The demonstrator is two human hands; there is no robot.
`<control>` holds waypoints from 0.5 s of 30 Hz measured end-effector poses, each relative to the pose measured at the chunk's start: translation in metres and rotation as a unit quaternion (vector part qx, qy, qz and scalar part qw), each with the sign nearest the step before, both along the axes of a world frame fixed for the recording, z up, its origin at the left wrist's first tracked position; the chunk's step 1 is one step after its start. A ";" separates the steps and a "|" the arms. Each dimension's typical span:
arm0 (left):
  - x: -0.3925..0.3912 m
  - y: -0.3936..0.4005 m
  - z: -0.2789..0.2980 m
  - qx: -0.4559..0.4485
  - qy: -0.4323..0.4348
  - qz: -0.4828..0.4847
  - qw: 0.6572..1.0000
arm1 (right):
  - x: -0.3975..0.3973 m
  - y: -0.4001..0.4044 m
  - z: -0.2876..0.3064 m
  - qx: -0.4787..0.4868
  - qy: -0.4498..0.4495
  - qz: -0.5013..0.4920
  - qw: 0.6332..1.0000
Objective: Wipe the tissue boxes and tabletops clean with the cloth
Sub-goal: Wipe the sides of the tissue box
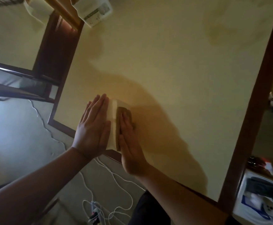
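The tissue box [112,124] sits at the near edge of the cream worktop [181,78], close to its near-left corner, pressed between your two hands. Your left hand [92,129] lies flat against the box's left face, fingers straight and together, pointing toward 1 o'clock, gripping nothing. Your right hand [130,143] is likewise flat, its palm pressing the brown cloth [124,113] against the box's right face; the cloth shows past your fingertips toward 12 o'clock. Both forearms come in from 7 and 5 o'clock.

At 11 o'clock, far across the worktop, a second tissue box [94,11] rests by the far edge. The dark wood rim [252,114] borders the worktop at 3 o'clock. Below, at 6 o'clock, white cables [109,192] tangle on the floor. At 4 o'clock a white tray [261,202] holds dark, blurred items.
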State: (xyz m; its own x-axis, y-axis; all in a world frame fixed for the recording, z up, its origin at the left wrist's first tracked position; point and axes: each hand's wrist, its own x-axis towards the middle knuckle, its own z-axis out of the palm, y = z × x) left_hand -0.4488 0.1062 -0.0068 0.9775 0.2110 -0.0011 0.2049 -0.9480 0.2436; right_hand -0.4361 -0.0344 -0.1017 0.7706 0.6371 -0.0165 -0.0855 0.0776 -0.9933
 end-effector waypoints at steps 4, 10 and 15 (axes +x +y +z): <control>0.001 0.000 0.001 0.009 -0.008 -0.010 1.000 | -0.013 0.011 0.001 0.031 0.015 -0.040 0.999; 0.002 0.001 -0.001 0.008 -0.012 -0.007 1.000 | 0.005 0.023 0.000 0.053 0.007 -0.019 0.998; 0.002 0.002 -0.001 0.004 -0.015 -0.002 1.000 | 0.042 0.042 -0.002 0.034 0.025 -0.021 0.999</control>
State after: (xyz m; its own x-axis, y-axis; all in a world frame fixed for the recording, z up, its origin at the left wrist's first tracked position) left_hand -0.4464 0.1084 -0.0075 0.9777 0.2079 0.0303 0.1946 -0.9504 0.2429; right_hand -0.3946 0.0074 -0.1040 0.7964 0.6046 -0.0141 -0.1302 0.1486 -0.9803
